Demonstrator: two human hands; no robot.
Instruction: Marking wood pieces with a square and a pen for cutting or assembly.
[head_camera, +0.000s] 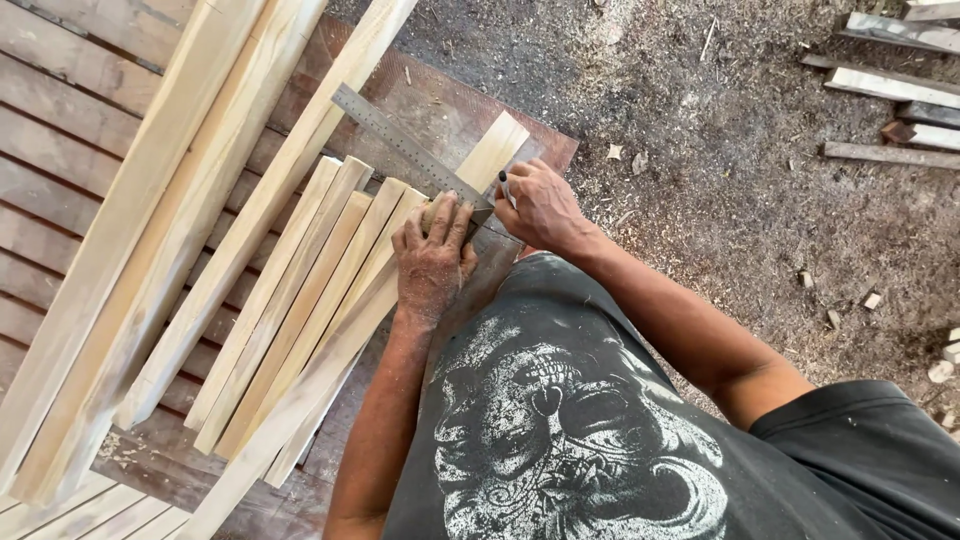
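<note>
My left hand (433, 255) lies flat, fingers spread, on the ends of several pale wooden slats (290, 300) and presses down the near end of a steel ruler (400, 143) laid across them. My right hand (540, 208) grips a pen (504, 186) with its tip at the ruler's edge, over the end of the longest slat (490, 150). The slats lie side by side on a reddish-brown board (440, 110).
Longer pale planks (170, 200) lean across a slatted wooden surface (50, 200) at the left. Dirt ground with sawdust (720, 150) spreads to the right, with scrap wood strips (890, 85) at the top right and small offcuts (940, 370) near the right edge.
</note>
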